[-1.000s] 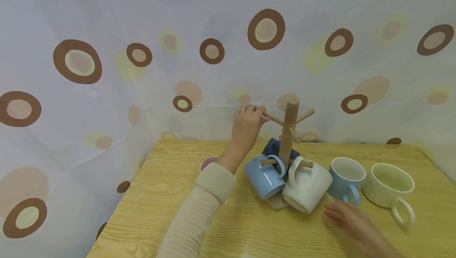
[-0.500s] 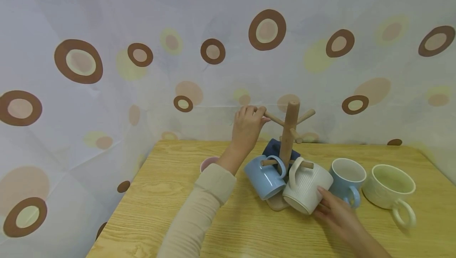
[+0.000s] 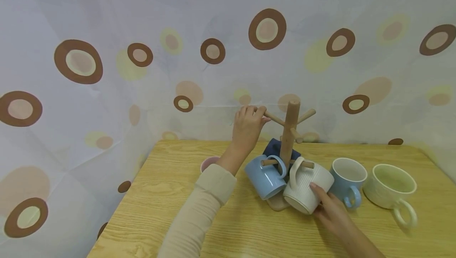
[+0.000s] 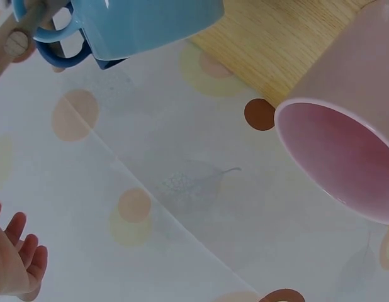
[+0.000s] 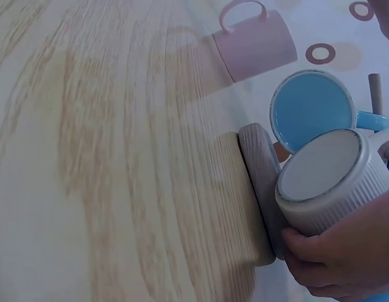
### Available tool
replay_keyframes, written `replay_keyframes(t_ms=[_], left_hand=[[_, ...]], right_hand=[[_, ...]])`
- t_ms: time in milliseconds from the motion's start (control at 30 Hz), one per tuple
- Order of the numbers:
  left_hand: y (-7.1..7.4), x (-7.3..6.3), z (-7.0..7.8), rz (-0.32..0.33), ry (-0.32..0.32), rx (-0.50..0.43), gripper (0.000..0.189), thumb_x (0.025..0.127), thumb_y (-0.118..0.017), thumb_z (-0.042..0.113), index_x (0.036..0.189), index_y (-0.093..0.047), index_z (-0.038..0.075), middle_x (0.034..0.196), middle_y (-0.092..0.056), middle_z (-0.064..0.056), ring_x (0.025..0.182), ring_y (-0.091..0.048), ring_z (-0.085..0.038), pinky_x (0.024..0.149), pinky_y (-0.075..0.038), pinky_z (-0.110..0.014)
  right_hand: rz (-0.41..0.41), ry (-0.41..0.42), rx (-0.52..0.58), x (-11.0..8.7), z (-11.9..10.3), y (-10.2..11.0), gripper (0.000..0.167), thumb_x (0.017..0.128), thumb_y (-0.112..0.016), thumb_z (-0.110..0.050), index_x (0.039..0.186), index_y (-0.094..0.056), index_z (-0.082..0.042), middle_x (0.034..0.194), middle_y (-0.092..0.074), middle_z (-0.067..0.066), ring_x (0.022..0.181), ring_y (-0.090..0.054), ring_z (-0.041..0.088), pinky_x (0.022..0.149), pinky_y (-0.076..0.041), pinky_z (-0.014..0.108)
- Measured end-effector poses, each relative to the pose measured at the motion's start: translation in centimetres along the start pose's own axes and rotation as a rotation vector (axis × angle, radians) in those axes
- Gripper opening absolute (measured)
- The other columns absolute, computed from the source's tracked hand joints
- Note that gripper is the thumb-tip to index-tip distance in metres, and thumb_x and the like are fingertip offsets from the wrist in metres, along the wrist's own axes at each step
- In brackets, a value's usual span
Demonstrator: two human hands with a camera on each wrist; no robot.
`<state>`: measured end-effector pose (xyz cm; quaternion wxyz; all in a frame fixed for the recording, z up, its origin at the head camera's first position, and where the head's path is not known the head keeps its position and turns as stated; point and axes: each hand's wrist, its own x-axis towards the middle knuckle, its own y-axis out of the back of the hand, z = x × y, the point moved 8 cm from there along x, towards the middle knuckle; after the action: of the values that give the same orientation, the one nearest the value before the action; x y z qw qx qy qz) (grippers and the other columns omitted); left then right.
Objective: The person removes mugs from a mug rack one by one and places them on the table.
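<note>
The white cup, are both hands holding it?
No, only the right hand holds the white cup, while the left hand grips a peg of the wooden rack.

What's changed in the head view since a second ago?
The right hand has moved left in the picture and now grips the white ribbed mug, which it wasn't touching before. The left hand still pinches the upper peg; that mug still hangs from the wooden rack, and the other mugs look unmoved.
</note>
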<state>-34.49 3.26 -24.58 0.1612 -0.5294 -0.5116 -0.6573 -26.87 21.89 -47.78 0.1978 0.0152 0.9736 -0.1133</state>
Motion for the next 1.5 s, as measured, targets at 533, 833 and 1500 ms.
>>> replay_keyframes(t_ms=[533, 833, 1500], left_hand=[[-1.1, -0.6, -0.2, -0.155, 0.069, -0.069, 0.038, 0.087, -0.057, 0.036, 0.117, -0.058, 0.013, 0.098, -0.065, -0.005, 0.093, -0.058, -0.020, 0.072, -0.047, -0.030], [-1.4, -1.2, -0.4, -0.246, 0.109, -0.083, 0.044, 0.090, -0.054, 0.036, 0.126, -0.053, 0.011, 0.103, -0.064, -0.005, 0.099, -0.059, -0.021, 0.076, -0.049, -0.031], [-1.3, -4.3, 0.4, -0.263, 0.117, -0.162, 0.040, 0.091, -0.054, 0.034, 0.122, -0.056, 0.009, 0.106, -0.065, -0.007, 0.100, -0.060, -0.022, 0.085, -0.049, -0.031]], right_hand=[[0.006, -0.008, 0.077, 0.4, 0.1, -0.6, 0.067, 0.094, -0.045, -0.042, 0.140, -0.004, -0.017, 0.126, -0.032, -0.006, 0.092, -0.051, -0.004, 0.086, -0.044, 0.019], [0.054, -0.007, 0.107, 0.6, 0.0, -0.1, 0.060, 0.092, -0.050, -0.039, 0.136, -0.015, -0.018, 0.101, -0.046, -0.017, 0.088, -0.053, -0.005, 0.084, -0.045, 0.017], [0.026, -0.011, 0.058, 0.4, -0.1, 0.8, 0.072, 0.094, -0.045, -0.042, 0.144, -0.003, -0.012, 0.107, -0.045, -0.016, 0.088, -0.052, -0.006, 0.083, -0.046, 0.017]])
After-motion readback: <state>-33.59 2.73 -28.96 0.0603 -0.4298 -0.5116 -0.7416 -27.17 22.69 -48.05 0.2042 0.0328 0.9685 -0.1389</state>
